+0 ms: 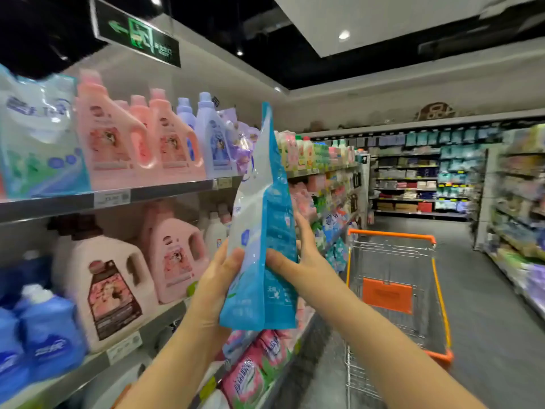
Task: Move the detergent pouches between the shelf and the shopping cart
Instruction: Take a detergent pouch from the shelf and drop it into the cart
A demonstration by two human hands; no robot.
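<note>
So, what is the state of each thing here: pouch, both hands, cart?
Blue pouch: upright, held in the air between both hands.
Left hand: grips the pouch's left side.
Right hand: grips the pouch's right side.
Cart: stands in the aisle, no hand on it.
Pink bottles: upright on the shelf.

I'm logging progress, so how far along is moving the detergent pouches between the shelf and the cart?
Done: nothing certain; no pouch shows in the visible part of the shopping cart. In hand: one blue pouch, upright, held by the left hand and right hand beside the shelf. Left: setting it down; which way it is going is unclear. A similar pouch stands on the top shelf.
</note>
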